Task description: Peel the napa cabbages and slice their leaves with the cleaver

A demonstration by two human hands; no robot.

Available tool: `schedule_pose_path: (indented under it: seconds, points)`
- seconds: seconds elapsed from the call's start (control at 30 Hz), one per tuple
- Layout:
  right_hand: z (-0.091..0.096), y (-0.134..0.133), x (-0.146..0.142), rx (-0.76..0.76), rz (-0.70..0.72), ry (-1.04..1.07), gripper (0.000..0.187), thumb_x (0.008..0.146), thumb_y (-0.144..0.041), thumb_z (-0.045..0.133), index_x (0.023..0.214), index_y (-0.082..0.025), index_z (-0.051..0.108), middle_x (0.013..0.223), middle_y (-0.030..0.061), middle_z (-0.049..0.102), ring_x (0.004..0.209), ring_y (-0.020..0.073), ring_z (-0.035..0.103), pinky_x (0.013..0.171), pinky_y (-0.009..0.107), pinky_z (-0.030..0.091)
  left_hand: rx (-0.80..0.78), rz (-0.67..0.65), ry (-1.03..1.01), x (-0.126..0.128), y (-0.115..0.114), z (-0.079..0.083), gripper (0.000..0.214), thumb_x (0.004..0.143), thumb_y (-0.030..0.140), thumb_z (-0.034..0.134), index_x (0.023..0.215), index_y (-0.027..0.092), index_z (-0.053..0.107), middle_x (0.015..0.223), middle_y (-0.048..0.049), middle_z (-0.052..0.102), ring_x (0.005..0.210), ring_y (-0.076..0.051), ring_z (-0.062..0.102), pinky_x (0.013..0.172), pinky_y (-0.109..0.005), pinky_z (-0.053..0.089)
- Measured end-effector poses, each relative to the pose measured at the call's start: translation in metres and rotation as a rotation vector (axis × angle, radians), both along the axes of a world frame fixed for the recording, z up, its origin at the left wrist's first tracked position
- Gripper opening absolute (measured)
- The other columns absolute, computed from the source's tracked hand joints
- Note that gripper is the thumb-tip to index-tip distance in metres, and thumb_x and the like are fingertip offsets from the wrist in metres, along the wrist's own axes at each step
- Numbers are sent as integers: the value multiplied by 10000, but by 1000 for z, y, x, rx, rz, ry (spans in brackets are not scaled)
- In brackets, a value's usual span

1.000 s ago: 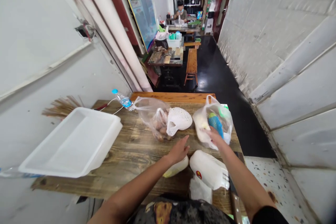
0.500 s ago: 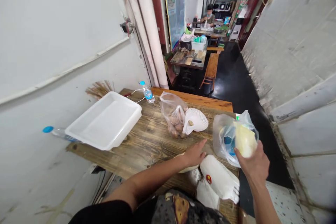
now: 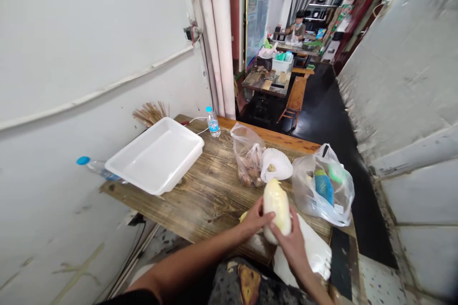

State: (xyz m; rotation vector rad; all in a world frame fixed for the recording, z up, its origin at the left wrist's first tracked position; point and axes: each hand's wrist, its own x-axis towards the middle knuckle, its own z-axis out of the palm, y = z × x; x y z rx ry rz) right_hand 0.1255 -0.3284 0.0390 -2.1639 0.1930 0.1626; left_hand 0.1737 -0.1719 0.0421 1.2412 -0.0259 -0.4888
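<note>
Both my hands hold a pale yellow cabbage (image 3: 276, 202) upright just above the near edge of the wooden table (image 3: 211, 190). My left hand (image 3: 255, 219) presses its left side with curled fingers, and my right hand (image 3: 291, 240) grips it from below and right. A clear plastic bag (image 3: 324, 190) with a blue-netted item inside lies just to the right. Beyond the cabbage are a bag of brownish food (image 3: 247, 162) and a white mesh scoop (image 3: 276, 164). Part of another pale vegetable (image 3: 244, 215) shows under my left hand.
A white plastic tray (image 3: 155, 157) rests on the table's left side, overhanging the edge. A water bottle (image 3: 213, 123) stands at the far edge, another (image 3: 95, 167) lies behind the tray. A white cutting board (image 3: 315, 252) lies at the near right. A person sits at a distant table (image 3: 297, 26).
My right hand lifted the cabbage out of the clear bag and carried it left to the table's near middle. My left hand rose off the table and took hold of its side.
</note>
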Motion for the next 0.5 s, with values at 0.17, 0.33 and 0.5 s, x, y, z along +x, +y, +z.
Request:
schedule_pose_path:
  seconds: [0.17, 0.33, 0.5]
  points:
    - [0, 39, 19, 17, 391, -39, 1001, 775, -504, 669, 1530, -424, 18, 1504, 60, 452, 1338, 341, 473, 1062, 517, 454, 247, 58, 157, 4, 79, -8, 971, 605, 648, 729, 1352, 103, 433, 1299, -202, 594, 1139, -357, 599, 944, -465, 518]
    - [17, -57, 55, -502, -115, -271, 1027, 716, -609, 670, 1539, -259, 166, 1589, 196, 214, 1469, 428, 163, 1126, 669, 225, 1006, -248, -254, 24, 131, -18, 1115, 540, 325, 781, 1524, 197, 271, 1455, -152, 482, 1288, -357, 499, 1078, -459, 403]
    - [-10, -180, 74, -590, -585, 171, 1355, 452, -785, 691, 1517, -111, 194, 1489, 396, 216, 1319, 576, 357, 871, 706, 421, 1147, -372, -411, 40, 112, -46, 1120, 459, 365, 834, 1476, 240, 381, 1307, -143, 609, 1190, -392, 570, 1019, -457, 424]
